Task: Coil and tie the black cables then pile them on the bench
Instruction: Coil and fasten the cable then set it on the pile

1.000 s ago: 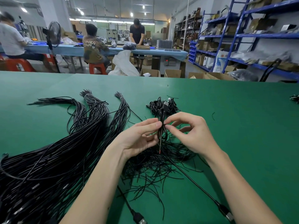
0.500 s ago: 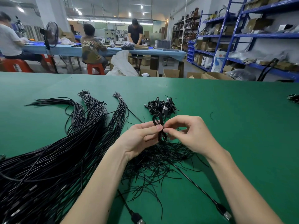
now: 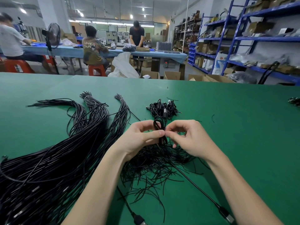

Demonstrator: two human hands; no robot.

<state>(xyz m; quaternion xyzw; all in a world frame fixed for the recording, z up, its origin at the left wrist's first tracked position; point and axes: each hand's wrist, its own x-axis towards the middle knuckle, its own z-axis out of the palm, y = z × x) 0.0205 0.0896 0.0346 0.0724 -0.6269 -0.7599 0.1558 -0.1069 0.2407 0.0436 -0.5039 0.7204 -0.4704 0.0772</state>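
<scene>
My left hand and my right hand meet at the middle of the green bench, both pinching a small coiled black cable held upright between the fingertips. Its loop and a plug stick up above my fingers. Just beyond lies a pile of coiled, tied cables. Under my hands spreads a heap of thin black twist ties. A large mass of uncoiled black cables fans out on the left.
Two loose cables with plugs run toward the near edge. Another small black bundle sits at the far right edge. Beyond the bench are cardboard boxes, blue shelving and people at a blue table.
The coil has been folded tighter and lowered between my fingertips; a straight tie end visible below my hands a second ago is no longer seen. My hands stayed in place.
</scene>
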